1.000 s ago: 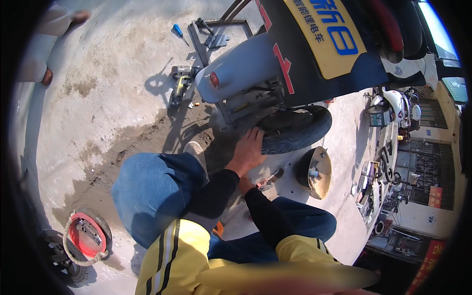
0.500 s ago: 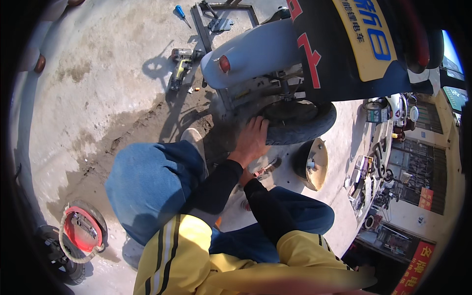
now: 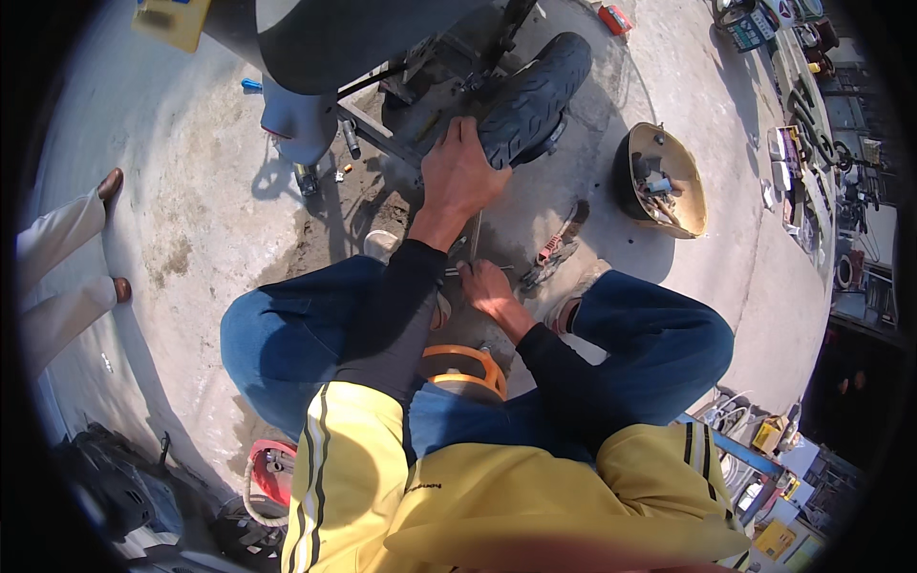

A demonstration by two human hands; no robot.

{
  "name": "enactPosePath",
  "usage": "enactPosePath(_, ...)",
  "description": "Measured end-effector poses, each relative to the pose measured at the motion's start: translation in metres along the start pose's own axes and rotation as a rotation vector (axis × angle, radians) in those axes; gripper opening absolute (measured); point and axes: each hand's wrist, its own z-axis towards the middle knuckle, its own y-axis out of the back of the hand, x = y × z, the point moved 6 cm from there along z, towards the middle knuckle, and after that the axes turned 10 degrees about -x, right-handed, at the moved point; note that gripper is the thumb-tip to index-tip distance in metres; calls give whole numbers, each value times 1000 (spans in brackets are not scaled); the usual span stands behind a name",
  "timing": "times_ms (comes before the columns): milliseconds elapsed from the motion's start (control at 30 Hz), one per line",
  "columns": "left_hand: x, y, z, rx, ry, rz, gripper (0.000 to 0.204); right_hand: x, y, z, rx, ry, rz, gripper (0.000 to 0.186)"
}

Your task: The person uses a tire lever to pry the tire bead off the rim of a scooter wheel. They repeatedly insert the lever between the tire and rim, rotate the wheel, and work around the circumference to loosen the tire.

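At treaded tyre point(image 3: 537, 103): left hand point(image 3: 461, 180), grip unclear | right hand point(image 3: 488, 287): gripping thin metal rod point(image 3: 476, 239)

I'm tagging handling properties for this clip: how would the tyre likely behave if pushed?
The tyre would probably grip rather than slip, given its chunky tread. Being round, it may turn or roll if pushed along its tread. Its wide, thick-looking body suggests it's fairly stiff.

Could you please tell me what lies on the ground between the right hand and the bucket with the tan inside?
In the head view, a reddish and dark tool lies between the right hand and the bucket.
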Motion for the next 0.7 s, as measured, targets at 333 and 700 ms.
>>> enactPosePath(333,-13,4,-1,1,84,-14,86,7,37,5,109,-303,483,41)
enactPosePath(700,-5,2,12,-14,40,-143,66,2,46,45,-203,-374,1273,49)
